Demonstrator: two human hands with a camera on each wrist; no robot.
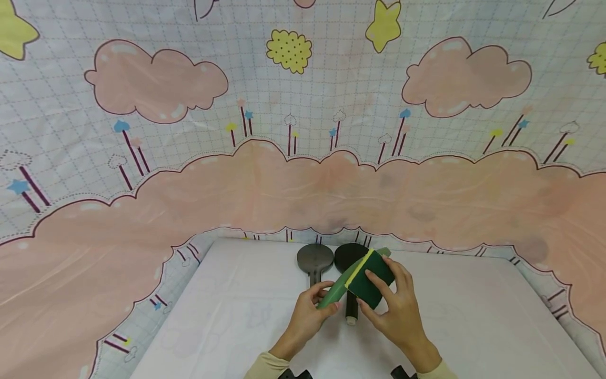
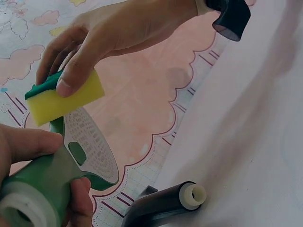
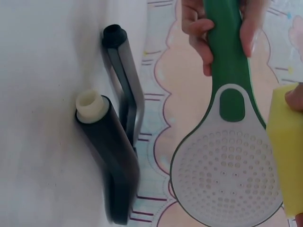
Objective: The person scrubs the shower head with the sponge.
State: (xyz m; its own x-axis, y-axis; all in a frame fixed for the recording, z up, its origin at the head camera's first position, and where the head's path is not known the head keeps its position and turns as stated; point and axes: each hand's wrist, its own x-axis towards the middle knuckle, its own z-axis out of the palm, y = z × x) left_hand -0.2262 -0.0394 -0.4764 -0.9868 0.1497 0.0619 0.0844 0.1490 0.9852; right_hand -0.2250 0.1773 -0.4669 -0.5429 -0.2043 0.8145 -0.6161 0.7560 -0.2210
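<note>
My left hand [image 1: 305, 318] grips the handle of a green shower head [image 1: 335, 293], its thumb and fingers on either side. In the right wrist view, the shower head's light face [image 3: 226, 172] shows rings of small nozzles and a green oval. A hollow white connector [image 2: 21, 210] ends the handle in the left wrist view. My right hand [image 1: 400, 310] holds a sponge [image 1: 370, 279], thumb on one side and fingers on the dark green scouring layer. The sponge's yellow side [image 2: 71, 100] lies right at the rim of the shower head.
Two more shower heads lie on the white table [image 1: 213, 310] behind the hands: a dark grey one [image 1: 314, 258] on the left and a black one [image 1: 349, 256] on the right. A cloud-patterned cloth [image 1: 303, 195] hangs behind the table.
</note>
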